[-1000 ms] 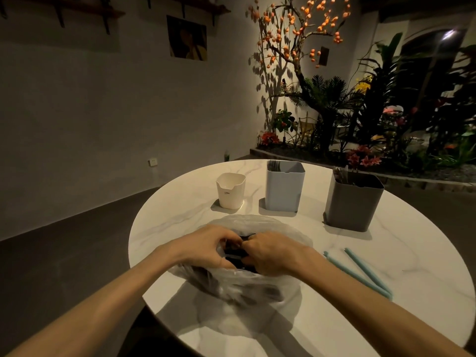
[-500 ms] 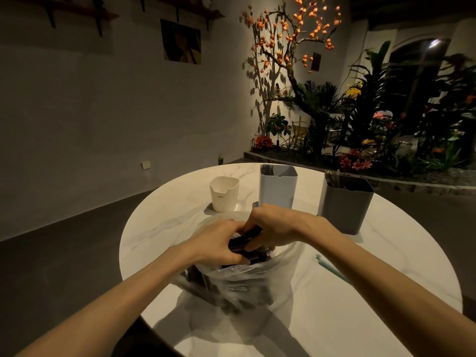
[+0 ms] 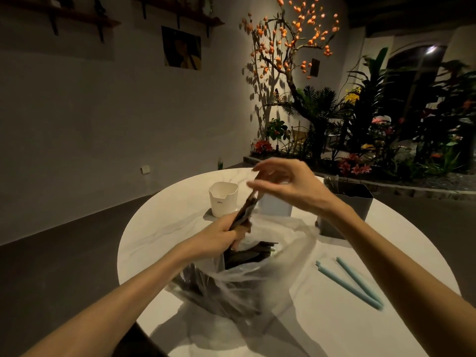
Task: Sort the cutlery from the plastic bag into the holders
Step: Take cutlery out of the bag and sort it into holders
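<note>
Dim light fell on the round marble table (image 3: 159,228), where the clear plastic bag (image 3: 260,274) lay near the front edge with dark cutlery (image 3: 247,256) inside. Above its mouth the left hand (image 3: 221,237) gripped a dark bundle (image 3: 244,211). The right hand (image 3: 286,188) pinched the top of that bundle, other fingers spread. Behind stood a white holder (image 3: 222,199), a pale blue holder (image 3: 277,208) and a grey holder (image 3: 353,204). Two blue sticks (image 3: 353,283) lay at the right.
</note>
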`<state>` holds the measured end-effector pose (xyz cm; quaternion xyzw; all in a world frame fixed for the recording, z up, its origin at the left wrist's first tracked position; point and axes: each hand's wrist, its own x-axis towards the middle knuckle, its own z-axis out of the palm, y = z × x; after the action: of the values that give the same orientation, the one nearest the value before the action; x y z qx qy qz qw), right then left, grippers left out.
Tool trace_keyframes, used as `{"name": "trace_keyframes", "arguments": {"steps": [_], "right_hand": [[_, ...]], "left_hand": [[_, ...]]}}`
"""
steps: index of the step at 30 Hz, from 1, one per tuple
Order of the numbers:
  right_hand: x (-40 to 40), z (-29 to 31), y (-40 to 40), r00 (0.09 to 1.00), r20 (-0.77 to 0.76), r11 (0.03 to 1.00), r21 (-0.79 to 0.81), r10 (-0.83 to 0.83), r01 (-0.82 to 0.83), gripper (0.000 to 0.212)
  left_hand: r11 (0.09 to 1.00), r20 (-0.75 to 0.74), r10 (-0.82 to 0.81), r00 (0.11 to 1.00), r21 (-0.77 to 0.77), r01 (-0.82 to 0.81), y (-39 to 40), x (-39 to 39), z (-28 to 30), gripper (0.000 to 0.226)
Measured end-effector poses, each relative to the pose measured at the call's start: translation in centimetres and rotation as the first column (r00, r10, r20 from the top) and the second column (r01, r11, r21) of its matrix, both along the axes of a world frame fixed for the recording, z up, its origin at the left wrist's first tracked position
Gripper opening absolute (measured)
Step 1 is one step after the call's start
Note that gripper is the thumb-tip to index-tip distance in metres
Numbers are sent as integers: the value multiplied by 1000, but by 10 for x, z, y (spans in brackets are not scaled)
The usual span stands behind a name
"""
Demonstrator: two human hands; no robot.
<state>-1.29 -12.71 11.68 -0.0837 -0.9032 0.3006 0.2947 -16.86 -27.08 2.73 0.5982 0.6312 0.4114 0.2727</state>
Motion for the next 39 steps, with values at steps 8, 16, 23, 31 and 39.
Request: {"name": "trace_keyframes", "arguments": {"steps": [8,16,23,31,39], "right_hand": [[10,-9,-4,998,58,978,-207,19,-7,60],[33,-58,-16,947,290,882,-471,135,19,69],[71,-76,-20,976,101,676,-735,194,-58,35],[107,-91,-2,993,86,668,-735,-77,116,30],[113,-105,6,970,-28,614,-778,-243,131,40]], "left_hand": [[989,585,-95,806,150,8,11,21,34,16],[975,846,-149,513,213,-67,29,44,52,18],[984,902,-118,414,162,-73,57,66,41,14],[995,888,-42,458,77,-59,78,96,20,20],[992,881,46,471,17,-129,90,109,17,25]]}}
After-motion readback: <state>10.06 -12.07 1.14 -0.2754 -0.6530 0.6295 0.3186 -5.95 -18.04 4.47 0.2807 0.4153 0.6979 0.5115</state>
